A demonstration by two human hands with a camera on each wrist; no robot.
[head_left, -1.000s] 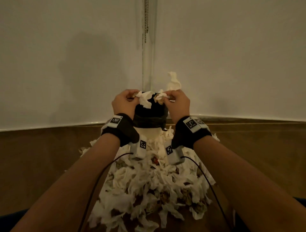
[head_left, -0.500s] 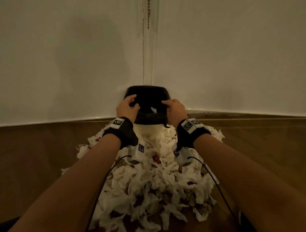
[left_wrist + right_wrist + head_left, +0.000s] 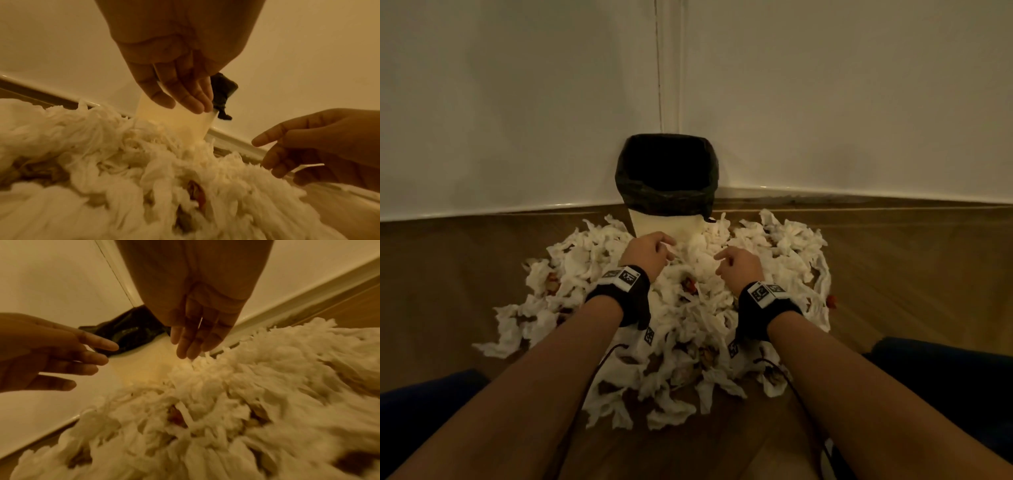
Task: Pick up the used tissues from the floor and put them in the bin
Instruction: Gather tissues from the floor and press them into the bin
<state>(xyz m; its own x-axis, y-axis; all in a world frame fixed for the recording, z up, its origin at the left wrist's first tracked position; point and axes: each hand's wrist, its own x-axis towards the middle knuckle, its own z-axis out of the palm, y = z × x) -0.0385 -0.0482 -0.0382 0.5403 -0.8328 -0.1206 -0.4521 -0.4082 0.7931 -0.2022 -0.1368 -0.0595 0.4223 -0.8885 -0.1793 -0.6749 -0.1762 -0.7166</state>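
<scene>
Tissues [image 3: 681, 308] are heaped on the floor directly beneath both hands, before the bin [image 3: 667, 178]. Left hand [image 3: 647, 253] and right hand [image 3: 739, 267] are held loosely spread, nothing grasped, equally near the heap.

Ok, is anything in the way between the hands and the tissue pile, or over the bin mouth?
Nothing visible. The left hand and right hand hang open right above the tissue pile, and the bin mouth is uncovered.
</scene>
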